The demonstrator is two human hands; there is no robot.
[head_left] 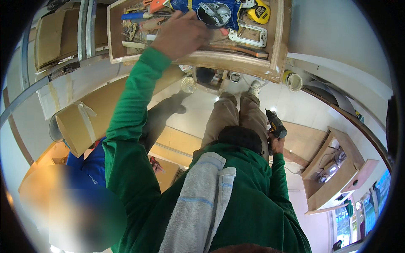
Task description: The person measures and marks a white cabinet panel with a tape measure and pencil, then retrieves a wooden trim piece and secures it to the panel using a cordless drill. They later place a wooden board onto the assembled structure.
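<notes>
One drill (pixel 276 125) in right fingers (pixel 270 135)

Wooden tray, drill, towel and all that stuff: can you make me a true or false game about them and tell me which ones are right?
1. The right hand holds a drill. True.
2. The left hand reaches over the wooden tray, where a tape measure lies. True.
3. That tape measure is all blue. False: it is mostly yellow.
4. A pale towel lies over the green shirt. True.
5. The drill lies inside the wooden tray. False: it is outside, in the right hand.
</notes>
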